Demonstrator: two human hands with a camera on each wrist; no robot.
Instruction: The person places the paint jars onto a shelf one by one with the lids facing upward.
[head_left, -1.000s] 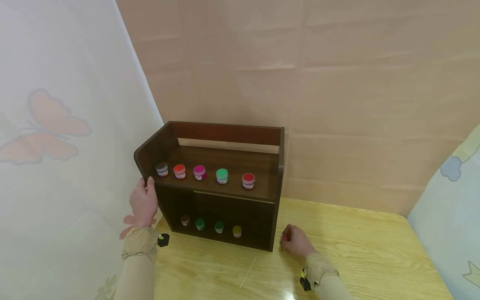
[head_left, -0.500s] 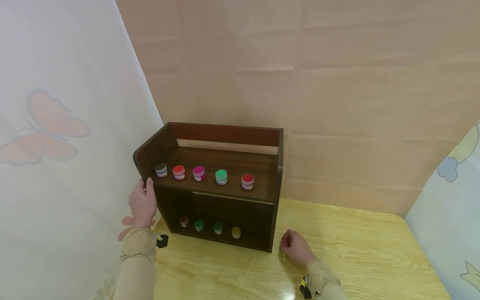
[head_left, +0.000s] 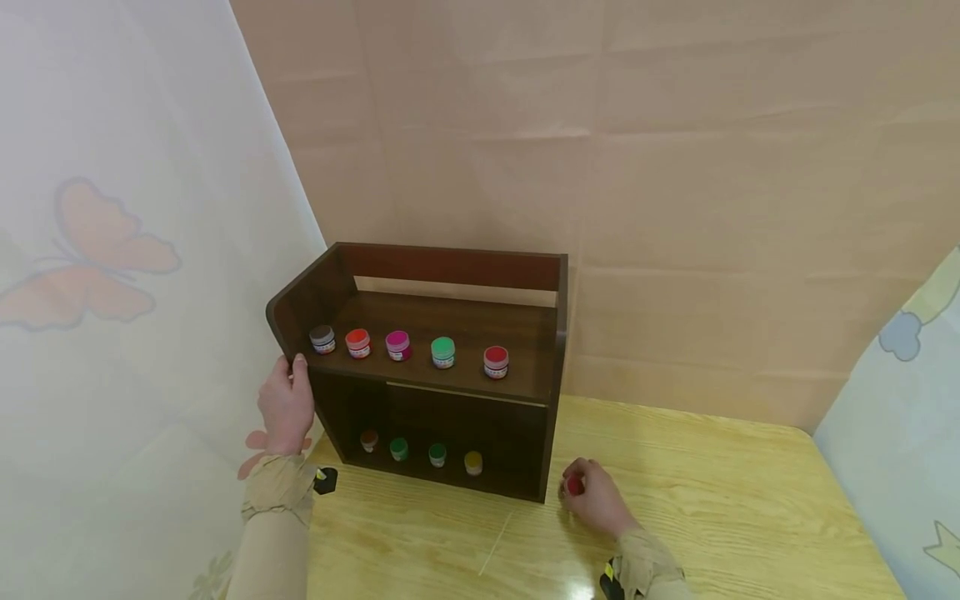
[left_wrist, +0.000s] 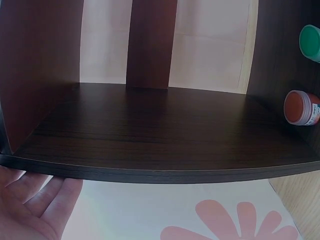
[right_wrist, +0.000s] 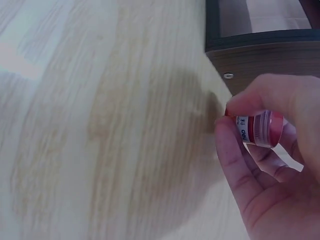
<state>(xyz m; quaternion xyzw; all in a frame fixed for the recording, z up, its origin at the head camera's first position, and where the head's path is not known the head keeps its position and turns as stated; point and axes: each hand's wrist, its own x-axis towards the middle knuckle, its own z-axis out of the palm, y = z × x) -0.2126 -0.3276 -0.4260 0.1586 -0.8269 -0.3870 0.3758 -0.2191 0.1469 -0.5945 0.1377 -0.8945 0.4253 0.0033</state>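
Note:
In the head view a dark brown two-tier shelf point(head_left: 450, 388) stands on the wood-grain table. My left hand point(head_left: 287, 407) holds the front edge of its left side panel, thumb at the edge and fingers outside. In the left wrist view, fingers point(left_wrist: 62, 202) pass behind that panel point(left_wrist: 165, 175); the thumb is out of sight. To the right of the shelf, low over the table, my right hand point(head_left: 597, 498) holds a small red paint jar point(right_wrist: 255, 129) between thumb and fingers. Whether the jar touches the table I cannot tell.
Several paint jars line the upper board, from a grey-lidded jar point(head_left: 323, 340) to a red-lidded jar point(head_left: 496, 362). Several more stand below, including a yellow jar point(head_left: 473, 463). A white cloth point(head_left: 150, 375) hangs close on the left; brown paper point(head_left: 720, 208) covers the back. Table point(head_left: 720, 483) extends rightward.
My right hand has turned slightly, so more of the red jar shows between the fingers. The left hand stays at the panel edge, and the jars on the shelf have not moved.

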